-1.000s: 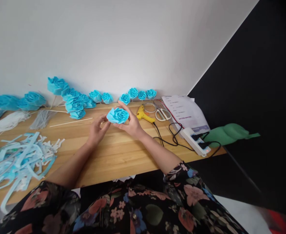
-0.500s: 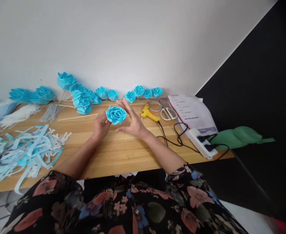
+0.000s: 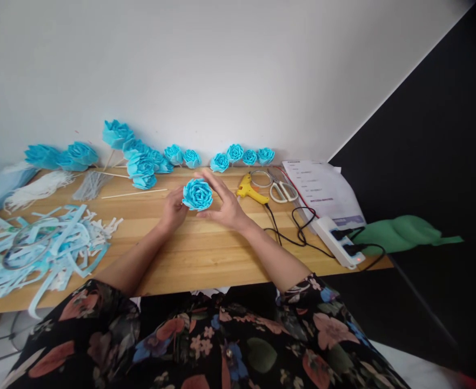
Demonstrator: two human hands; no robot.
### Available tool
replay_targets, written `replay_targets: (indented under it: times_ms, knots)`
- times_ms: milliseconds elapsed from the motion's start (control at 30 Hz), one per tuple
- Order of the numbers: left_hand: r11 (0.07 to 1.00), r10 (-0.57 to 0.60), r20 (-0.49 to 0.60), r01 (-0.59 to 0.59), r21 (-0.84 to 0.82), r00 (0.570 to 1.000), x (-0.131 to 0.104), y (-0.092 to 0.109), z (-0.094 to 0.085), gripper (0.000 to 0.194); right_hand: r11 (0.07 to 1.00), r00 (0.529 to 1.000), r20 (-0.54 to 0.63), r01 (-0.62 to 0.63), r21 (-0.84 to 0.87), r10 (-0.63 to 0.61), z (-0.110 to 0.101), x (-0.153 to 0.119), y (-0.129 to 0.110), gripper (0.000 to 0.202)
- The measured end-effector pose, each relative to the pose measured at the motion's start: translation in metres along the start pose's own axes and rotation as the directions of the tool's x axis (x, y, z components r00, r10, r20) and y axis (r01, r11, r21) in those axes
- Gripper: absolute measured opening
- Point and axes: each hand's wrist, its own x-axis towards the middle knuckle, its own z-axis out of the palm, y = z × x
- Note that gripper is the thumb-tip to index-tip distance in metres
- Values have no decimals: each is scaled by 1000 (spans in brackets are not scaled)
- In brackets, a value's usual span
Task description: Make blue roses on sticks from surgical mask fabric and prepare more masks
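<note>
A blue layered flower [image 3: 198,194] faces up between my two hands, above the wooden table. My left hand [image 3: 175,209] is closed on its left side and underside, with the fingertips partly hidden behind the petals. On the right, my right hand [image 3: 225,204] is open, thumb and fingers spread around the flower's right edge. Whether its fingertips touch the petals is hard to tell. The flower's stem is hidden from view.
Several blue flowers [image 3: 140,162] line the wall. Cut strips [image 3: 51,248] are heaped at left, near a thin stick [image 3: 134,193]. At right are a yellow glue gun [image 3: 252,190], scissors [image 3: 283,191], papers [image 3: 322,189] and a power strip [image 3: 339,243] with cables.
My right hand has come closer to the flower, its fingers now nearer the petals. The flower is turned slightly in my left hand. The whole view has shifted a little.
</note>
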Motion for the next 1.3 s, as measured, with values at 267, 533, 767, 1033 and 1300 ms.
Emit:
replay_targets:
  times_ms: [267,533,767,1033,1300]
  knots:
    - [999,-27,64,28,-23,998,-2,-2,0,26,994,996,-65,-71,-80,65,1,-1,2,70]
    - [975,-214,24,215,-58,977,-8,-7,0,18,992,988,-96,-126,-10,124,2,-1,0,81]
    - [976,-209,-38,206,-72,977,-10,-9,4,22,981,977,-96,-195,-17,193,3,-4,14,91]
    - [950,-313,-156,311,-41,937,5,-7,-16,28,975,992,53,-105,-197,117,3,-13,43,62]
    - [905,-314,-414,401,140,855,68,-24,-136,20,939,968,155,-140,-313,197,8,-17,46,48]
